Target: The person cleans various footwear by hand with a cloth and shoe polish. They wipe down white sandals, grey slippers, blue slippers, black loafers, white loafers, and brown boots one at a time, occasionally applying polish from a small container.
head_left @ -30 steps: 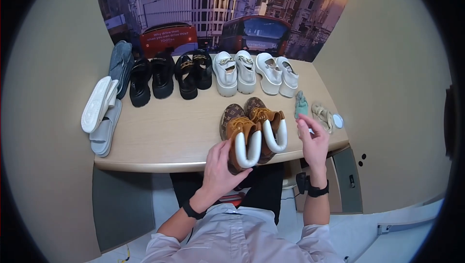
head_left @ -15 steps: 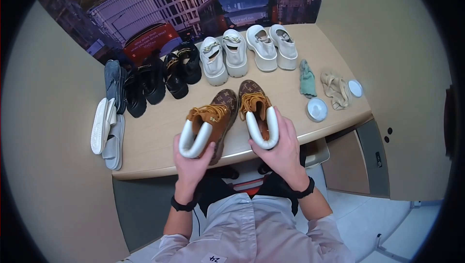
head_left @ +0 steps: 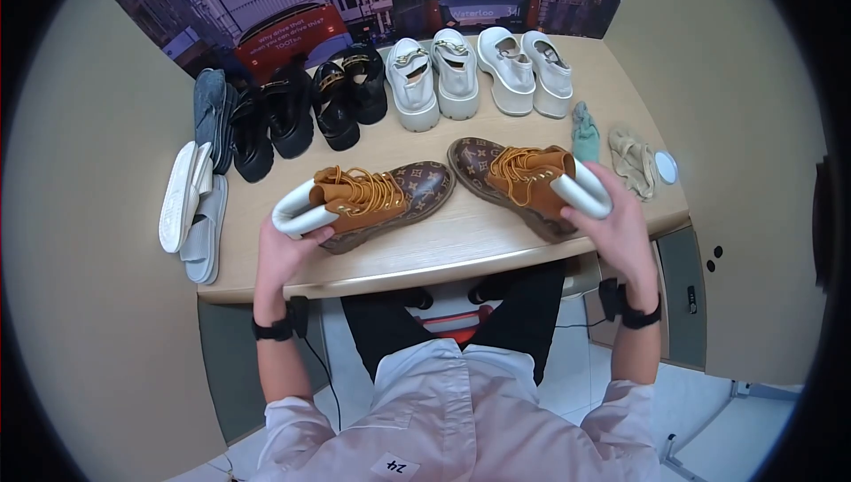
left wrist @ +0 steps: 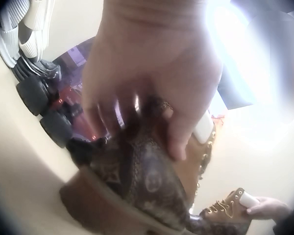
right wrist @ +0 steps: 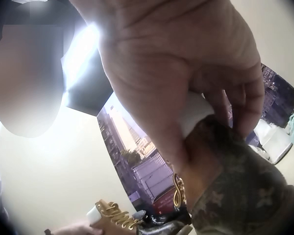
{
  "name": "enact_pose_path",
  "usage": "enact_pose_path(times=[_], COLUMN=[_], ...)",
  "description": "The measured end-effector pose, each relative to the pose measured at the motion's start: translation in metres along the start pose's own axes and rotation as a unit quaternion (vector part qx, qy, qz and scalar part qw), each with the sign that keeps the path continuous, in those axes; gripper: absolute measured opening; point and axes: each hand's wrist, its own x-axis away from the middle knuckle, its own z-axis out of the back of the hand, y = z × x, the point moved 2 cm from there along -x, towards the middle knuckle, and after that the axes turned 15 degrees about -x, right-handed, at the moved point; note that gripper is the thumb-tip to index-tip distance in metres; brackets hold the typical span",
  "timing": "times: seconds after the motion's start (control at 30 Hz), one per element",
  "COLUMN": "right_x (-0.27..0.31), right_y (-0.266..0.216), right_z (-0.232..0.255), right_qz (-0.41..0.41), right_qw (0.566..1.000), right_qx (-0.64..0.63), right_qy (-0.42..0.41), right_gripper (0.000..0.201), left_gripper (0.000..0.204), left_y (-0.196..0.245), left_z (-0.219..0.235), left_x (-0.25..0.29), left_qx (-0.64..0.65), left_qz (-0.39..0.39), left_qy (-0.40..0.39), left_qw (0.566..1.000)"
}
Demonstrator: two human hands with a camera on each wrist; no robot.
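Two lace-up ankle boots of brown monogram and tan leather stand at the table's near side, toes turned in toward each other. My left hand (head_left: 288,256) grips the left boot (head_left: 377,207) round its back, by the white padded collar (head_left: 306,218). In the left wrist view, thumb and fingers straddle the heel of that boot (left wrist: 152,181). Likewise, my right hand (head_left: 620,229) holds the right boot (head_left: 523,180) at its white collar (head_left: 592,196). The right wrist view has the thumb on one side of this boot (right wrist: 240,186), fingers on the other.
Along the back stand black shoes (head_left: 337,109), white loafers (head_left: 415,92) and white slip-on shoes (head_left: 507,74). Grey slides (head_left: 206,242), white slides (head_left: 180,203) and blue-grey shoes (head_left: 211,109) sit at left. A green cloth (head_left: 585,136), beige cloth (head_left: 631,163) and white round lid (head_left: 667,167) lie right.
My right hand, free at first, has taken hold of the right boot. Both boots have moved apart and swung from toes pointing away to toes facing inward.
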Motion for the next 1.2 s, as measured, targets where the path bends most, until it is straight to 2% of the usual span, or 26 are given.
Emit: enact_pose_path(times=[0.1,0.2,0.3,0.4,0.53,0.57,0.73,0.77,0.87,0.97,1.0,1.1,1.2], right_x=[-0.039,-0.083,-0.130,-0.161,-0.162,-0.159,-0.133,-0.132,-0.121,-0.113,-0.109,-0.100,-0.091], right_y=[-0.006,-0.014,-0.001,0.019,0.016,0.016,-0.007,0.004,0.011,0.027,0.037,0.076,0.101], right_z=[0.012,0.022,0.032,0.032,0.023,0.023,0.036,0.049,0.107,0.164,0.175,0.182,0.159], right_qz=[-0.030,-0.058,-0.075,-0.094,-0.091,-0.080,-0.052,-0.014,0.007,-0.044,-0.059,-0.099,-0.075], right_qw=[0.998,0.991,0.982,0.974,0.970,0.971,0.971,0.975,0.995,0.998,0.996,0.986,0.972], right_qx=[-0.023,-0.002,0.027,-0.016,-0.024,-0.018,0.075,0.058,-0.007,0.015,0.040,0.094,0.210], right_qy=[-0.057,-0.118,-0.170,-0.207,-0.223,-0.224,-0.219,-0.215,-0.095,0.045,0.062,0.098,0.075], right_gripper=[0.066,0.065,0.064,0.065,0.065,0.065,0.080,0.087,0.078,0.071,0.070,0.076,0.081], left_gripper=[0.060,0.060,0.062,0.063,0.067,0.071,0.069,0.069,0.068,0.067,0.067,0.066,0.071], left_y=[-0.008,-0.016,-0.019,-0.027,-0.051,-0.057,-0.050,-0.052,-0.059,-0.057,-0.055,-0.053,-0.055], left_z=[0.017,0.033,0.047,0.051,0.054,0.058,0.057,0.057,0.059,0.059,0.058,0.055,0.059], left_x=[-0.011,-0.016,-0.017,-0.014,-0.015,-0.017,-0.018,-0.020,-0.016,-0.018,-0.016,-0.015,-0.015], left_qx=[0.021,0.000,0.004,0.009,-0.010,0.005,0.003,0.009,0.018,0.013,0.014,0.011,0.001], left_qz=[-0.007,0.001,-0.006,0.008,-0.013,0.037,0.029,0.030,0.044,0.046,0.043,0.034,0.057], left_qy=[-0.015,-0.010,0.005,0.019,0.038,0.005,0.004,0.000,-0.001,-0.001,0.004,0.014,0.002], left_qw=[1.000,1.000,1.000,1.000,0.999,0.999,1.000,0.999,0.999,0.999,0.999,0.999,0.998])
